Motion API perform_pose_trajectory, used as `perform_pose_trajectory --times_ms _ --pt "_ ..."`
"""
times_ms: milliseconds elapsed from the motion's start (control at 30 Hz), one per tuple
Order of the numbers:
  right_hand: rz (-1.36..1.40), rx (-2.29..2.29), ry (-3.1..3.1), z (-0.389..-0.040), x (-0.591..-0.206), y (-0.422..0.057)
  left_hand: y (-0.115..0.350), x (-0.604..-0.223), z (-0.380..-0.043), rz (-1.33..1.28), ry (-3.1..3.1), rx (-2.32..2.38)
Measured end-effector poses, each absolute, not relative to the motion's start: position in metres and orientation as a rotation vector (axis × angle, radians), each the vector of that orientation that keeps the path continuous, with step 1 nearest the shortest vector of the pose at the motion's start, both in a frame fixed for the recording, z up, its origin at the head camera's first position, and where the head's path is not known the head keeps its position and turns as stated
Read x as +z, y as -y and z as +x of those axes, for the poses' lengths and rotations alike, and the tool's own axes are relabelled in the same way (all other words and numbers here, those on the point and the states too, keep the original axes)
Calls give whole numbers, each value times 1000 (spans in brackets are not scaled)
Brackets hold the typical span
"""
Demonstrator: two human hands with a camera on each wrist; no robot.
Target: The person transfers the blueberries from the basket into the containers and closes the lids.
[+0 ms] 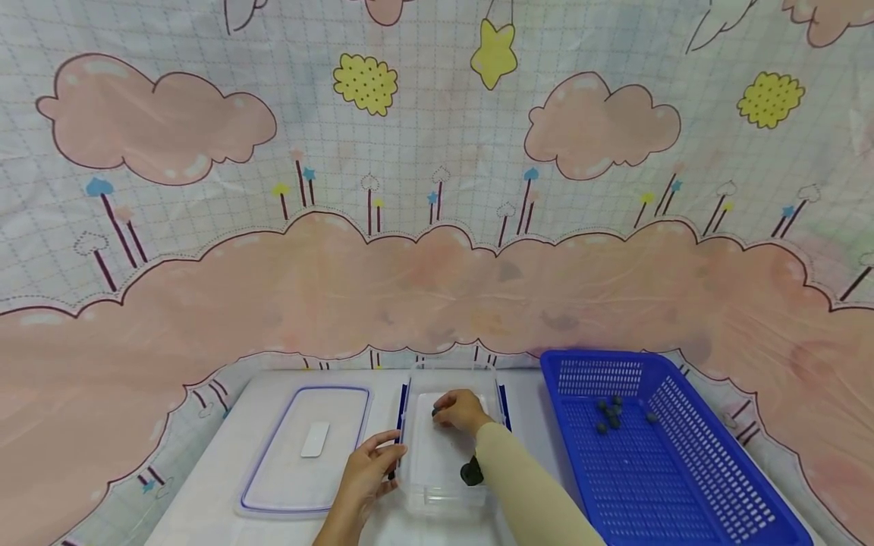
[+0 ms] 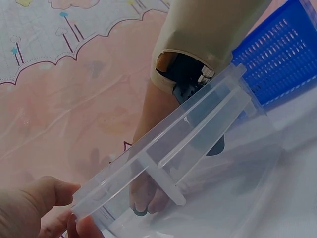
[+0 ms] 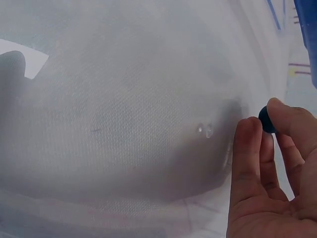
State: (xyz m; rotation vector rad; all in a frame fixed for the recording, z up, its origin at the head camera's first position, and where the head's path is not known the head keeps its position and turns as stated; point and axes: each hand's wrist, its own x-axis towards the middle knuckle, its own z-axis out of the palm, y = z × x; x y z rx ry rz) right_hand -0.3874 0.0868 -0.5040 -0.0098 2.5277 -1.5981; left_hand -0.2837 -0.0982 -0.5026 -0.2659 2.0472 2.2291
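Observation:
A clear plastic box (image 1: 429,459) with dark blue side latches stands in the middle of the table in the head view. My left hand (image 1: 366,472) holds the left side of this box; in the left wrist view, the thumb and fingers (image 2: 54,193) pinch its rim. Over the inside of the box is my right hand (image 1: 466,412). Between its thumb and fingers it pinches a small dark ball (image 3: 266,120), seen best in the right wrist view. Through the box wall, the left wrist view also shows the ball low at the right fingertips.
Left of the box lies a flat clear lid (image 1: 283,447) with a blue edge and a white patch (image 1: 315,440). On the right stands a blue perforated basket (image 1: 649,493) holding several small dark balls (image 1: 612,415). A patterned cloth (image 1: 437,296) hangs behind the table.

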Motion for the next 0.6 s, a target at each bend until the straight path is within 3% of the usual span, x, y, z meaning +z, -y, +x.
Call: perform_pose_trajectory --times_ms 367,600 --pt "-92 -1557 -2570 -388 -497 -89 98 -503 -284 -270 -2058 2215" --pt "-205 -1667 -2580 -398 -452 -115 98 -501 -282 -280 -2065 2226"
